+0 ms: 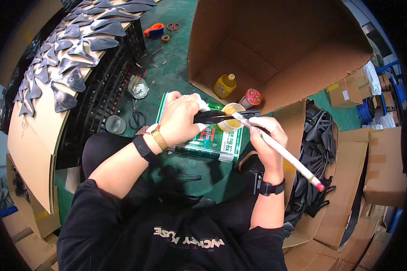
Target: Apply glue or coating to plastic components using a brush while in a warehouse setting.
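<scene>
- Left hand is clamped on a thin black piece, pinching it at one end so it sticks out level toward the right, above a green tin lying flat on the green floor.
- Right hand is closed around a long white brush; the bristle end touches the black piece right over a small cup of yellowish glue, and the red-tipped handle end juts out past the wrist to the lower right.
- Both hands sit close together over the tin's right end, with little room between them.
- Just behind the hands, a big cardboard box lies on its side with its mouth facing them; a yellow bottle and a red-topped can stand at its front lip.
- On the right, a box of black pieces crowds in tight against the right forearm.
- On the left, a cardboard sheet rests on a black crate, with grey shaped pieces laid in rows across it.
- Open floor lies between the crate's edge and the tin, holding black scissors, a round lid and a crumpled wrapper.
- Further back, more floor is free, with an orange tape holder and red scissors near the far edge.
</scene>
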`<action>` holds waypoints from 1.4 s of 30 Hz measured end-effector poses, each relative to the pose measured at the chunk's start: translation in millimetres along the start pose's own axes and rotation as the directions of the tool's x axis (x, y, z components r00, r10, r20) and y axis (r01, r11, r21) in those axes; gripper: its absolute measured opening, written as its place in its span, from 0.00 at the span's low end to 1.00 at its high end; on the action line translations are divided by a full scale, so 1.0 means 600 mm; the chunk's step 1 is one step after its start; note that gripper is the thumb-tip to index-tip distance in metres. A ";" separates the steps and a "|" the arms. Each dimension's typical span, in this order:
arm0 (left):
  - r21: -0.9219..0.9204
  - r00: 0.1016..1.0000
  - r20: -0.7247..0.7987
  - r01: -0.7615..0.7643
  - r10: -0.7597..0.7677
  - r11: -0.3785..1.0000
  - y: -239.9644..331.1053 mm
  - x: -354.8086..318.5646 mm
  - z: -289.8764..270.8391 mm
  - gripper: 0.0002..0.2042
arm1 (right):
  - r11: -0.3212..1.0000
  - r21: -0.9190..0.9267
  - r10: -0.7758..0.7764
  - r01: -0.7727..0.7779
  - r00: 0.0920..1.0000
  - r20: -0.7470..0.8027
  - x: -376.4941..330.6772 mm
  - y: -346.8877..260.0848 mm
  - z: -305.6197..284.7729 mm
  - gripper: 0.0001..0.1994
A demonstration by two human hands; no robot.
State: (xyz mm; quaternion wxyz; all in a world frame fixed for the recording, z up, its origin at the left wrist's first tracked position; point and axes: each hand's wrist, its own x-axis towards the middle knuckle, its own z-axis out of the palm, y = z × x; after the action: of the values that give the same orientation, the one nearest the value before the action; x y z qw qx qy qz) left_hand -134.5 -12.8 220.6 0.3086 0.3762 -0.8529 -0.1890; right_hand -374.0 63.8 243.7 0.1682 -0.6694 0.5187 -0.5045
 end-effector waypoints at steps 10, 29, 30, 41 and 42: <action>0.188 0.977 -0.096 -0.168 0.188 0.968 0.002 -0.012 -0.019 0.18 | 0.996 0.003 0.094 -0.095 0.988 -0.122 0.001 -0.006 -0.023 0.09; 0.344 0.920 -0.169 -0.281 0.353 0.896 -0.018 -0.039 -0.039 0.20 | 0.994 -0.097 0.015 -0.040 0.970 -0.244 0.009 0.011 -0.036 0.10; 0.356 0.909 -0.173 -0.301 0.379 0.885 -0.019 -0.038 -0.040 0.20 | 0.997 -0.065 0.030 -0.044 0.977 -0.209 0.008 0.001 -0.033 0.10; 0.419 0.882 -0.171 -0.339 0.440 0.843 -0.016 -0.043 -0.033 0.19 | 0.969 -0.249 -0.014 0.008 1.000 -0.024 0.009 -0.002 -0.024 0.09; 0.428 0.880 -0.175 -0.336 0.442 0.839 -0.016 -0.043 -0.035 0.20 | 0.964 -0.266 -0.001 -0.017 0.998 -0.070 0.010 0.003 -0.031 0.09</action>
State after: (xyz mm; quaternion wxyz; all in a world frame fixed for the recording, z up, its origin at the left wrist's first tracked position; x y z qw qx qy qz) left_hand -101.8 -1.0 220.9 0.3725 0.2686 -0.8824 0.1019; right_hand -391.1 63.8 253.5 0.0606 -0.6660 0.5901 -0.4524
